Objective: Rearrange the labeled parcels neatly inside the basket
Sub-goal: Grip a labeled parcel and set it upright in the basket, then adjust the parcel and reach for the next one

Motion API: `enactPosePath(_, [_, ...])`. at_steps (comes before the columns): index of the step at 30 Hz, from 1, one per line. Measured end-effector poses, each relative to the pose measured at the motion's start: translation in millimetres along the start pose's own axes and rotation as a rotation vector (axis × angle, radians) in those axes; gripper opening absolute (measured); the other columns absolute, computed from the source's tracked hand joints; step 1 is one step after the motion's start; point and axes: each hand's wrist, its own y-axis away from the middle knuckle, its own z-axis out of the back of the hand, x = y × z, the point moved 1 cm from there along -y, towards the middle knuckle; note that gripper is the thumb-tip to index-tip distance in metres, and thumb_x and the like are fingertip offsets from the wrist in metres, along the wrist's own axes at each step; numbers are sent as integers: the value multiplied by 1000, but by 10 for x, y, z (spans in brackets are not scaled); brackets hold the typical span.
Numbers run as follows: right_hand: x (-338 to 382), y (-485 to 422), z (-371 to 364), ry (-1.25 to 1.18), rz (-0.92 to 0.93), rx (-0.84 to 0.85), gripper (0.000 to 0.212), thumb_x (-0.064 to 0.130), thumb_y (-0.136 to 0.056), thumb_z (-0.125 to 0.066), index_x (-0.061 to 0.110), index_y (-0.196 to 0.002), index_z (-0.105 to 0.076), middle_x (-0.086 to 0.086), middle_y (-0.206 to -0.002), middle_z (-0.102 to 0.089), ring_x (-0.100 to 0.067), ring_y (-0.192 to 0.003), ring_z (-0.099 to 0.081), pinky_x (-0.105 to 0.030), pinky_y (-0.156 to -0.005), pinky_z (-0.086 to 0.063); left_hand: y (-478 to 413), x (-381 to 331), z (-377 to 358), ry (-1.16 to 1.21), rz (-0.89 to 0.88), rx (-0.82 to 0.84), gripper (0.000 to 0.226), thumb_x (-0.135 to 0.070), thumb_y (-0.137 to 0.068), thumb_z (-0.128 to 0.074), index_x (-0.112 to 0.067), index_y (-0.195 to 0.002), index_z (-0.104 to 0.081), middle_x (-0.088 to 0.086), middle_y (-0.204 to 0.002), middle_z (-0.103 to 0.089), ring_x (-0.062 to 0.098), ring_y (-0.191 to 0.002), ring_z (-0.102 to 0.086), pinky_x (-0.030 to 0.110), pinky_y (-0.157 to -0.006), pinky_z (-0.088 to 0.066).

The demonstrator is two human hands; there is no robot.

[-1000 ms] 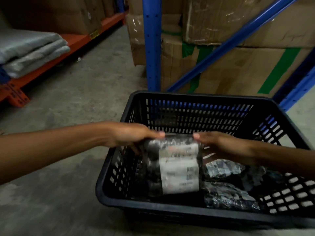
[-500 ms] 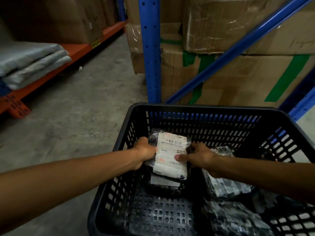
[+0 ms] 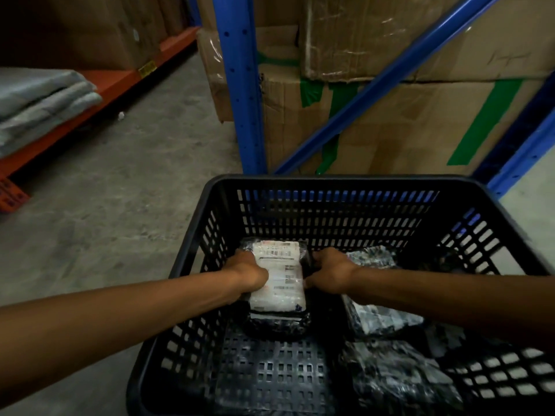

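Observation:
A black slotted plastic basket [image 3: 330,183] stands on the concrete floor. Inside it, at the far left, a black parcel with a white label [image 3: 279,280] lies on top of another black parcel [image 3: 277,322]. My left hand [image 3: 247,273] grips its left edge and my right hand [image 3: 330,273] grips its right edge, both down inside the basket. Two more black wrapped parcels lie on the right side: one [image 3: 378,316] under my right forearm, another [image 3: 399,376] nearer me.
A blue rack upright [image 3: 240,85] and diagonal brace [image 3: 390,76] stand just behind the basket, in front of taped cardboard boxes [image 3: 390,130]. An orange low shelf [image 3: 99,94] with folded grey bags [image 3: 39,100] runs along the left. Bare basket floor [image 3: 276,376] shows near left.
Both hands have carried the labelled parcel from above the basket's near side down to its far left, onto another parcel. The view has dipped closer to the basket.

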Motion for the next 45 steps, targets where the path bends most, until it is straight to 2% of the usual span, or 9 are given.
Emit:
enactPosePath(5, [-382, 372, 556, 530, 321, -131, 62, 21, -87, -62, 7, -144, -44, -12, -139, -60, -30, -124, -59, -42, -94, -55, 257, -352, -279, -346, -476, -79, 85, -34, -91, -55, -8, -159, -12, 10, -167, -13, 27, -155, -10, 38, -124, -20])
enactPosePath(10, [-1143, 631, 627, 1044, 228, 62, 74, 12, -99, -38, -2, -154, 9, -21, -165, 11, -30, -147, 18, -41, -124, -13, 386, -643, -972, -623, -696, 149, 102, -32, -90, -57, -4, -157, 14, 12, -164, 24, 27, -152, 23, 37, -126, 2])
enactPosePath(15, [-1547, 380, 411, 988, 283, -186, 64, 25, -72, -38, -13, -112, -69, -30, -117, -70, -42, -107, -70, -51, -75, -61, 326, -766, -1424, -615, -604, 103, 117, -24, -85, -66, -1, -152, 27, 14, -157, 41, 31, -146, 37, 39, -122, 14])
enactPosePath(25, [-1421, 259, 547, 984, 321, -48, 74, 9, -93, -50, -8, -153, -11, -33, -160, -14, -46, -147, -25, -50, -116, -35, 214, -883, -1096, -682, -727, 124, 114, -39, -84, -67, 2, -156, 12, 20, -165, 17, 35, -154, 12, 41, -126, -13])
enactPosePath(28, [-1083, 544, 1180, 516, 336, -3, 58, 23, -84, -70, 17, -138, -49, -8, -131, -62, -22, -114, -64, -36, -98, -53, 286, -983, -563, -295, -718, 234, 67, -39, -81, -72, -16, -140, -51, 10, -137, -59, 28, -123, -58, 33, -100, -51])
enactPosePath(32, [-767, 780, 1649, -257, 240, 78, 49, 42, -80, -77, 23, -124, -65, 1, -118, -74, -12, -105, -70, -34, -96, -56, 360, -902, 90, 391, -485, 331, 45, -54, -69, -74, -24, -102, -79, -1, -110, -76, 23, -109, -66, 37, -101, -47])
enactPosePath(36, [-567, 752, 1222, -872, -4, 134, 44, 53, -87, -63, 24, -120, -70, -7, -116, -76, -31, -113, -69, -51, -102, -50, 390, -628, 164, 786, -229, 322, 54, -64, -81, -62, -25, -117, -75, 5, -115, -77, 25, -112, -69, 43, -105, -49])
enactPosePath(42, [-265, 572, 325, -927, -44, 160, 39, 2, -89, -68, 15, -125, -61, -6, -102, -78, -16, -80, -78, -30, -62, -62, 430, -120, -137, 634, -65, 49, 56, -55, -88, -56, -15, -128, -60, 8, -120, -71, 27, -108, -69, 40, -99, -55])
enactPosePath(45, [-85, 405, 141, -960, -12, 146, 42, 0, -91, -65, 17, -128, -56, -11, -116, -74, -27, -101, -74, -38, -77, -62, 357, -28, -27, 637, -8, -62, 50, -48, -93, -55, -7, -121, -60, 9, -114, -71, 28, -103, -69, 34, -86, -58])
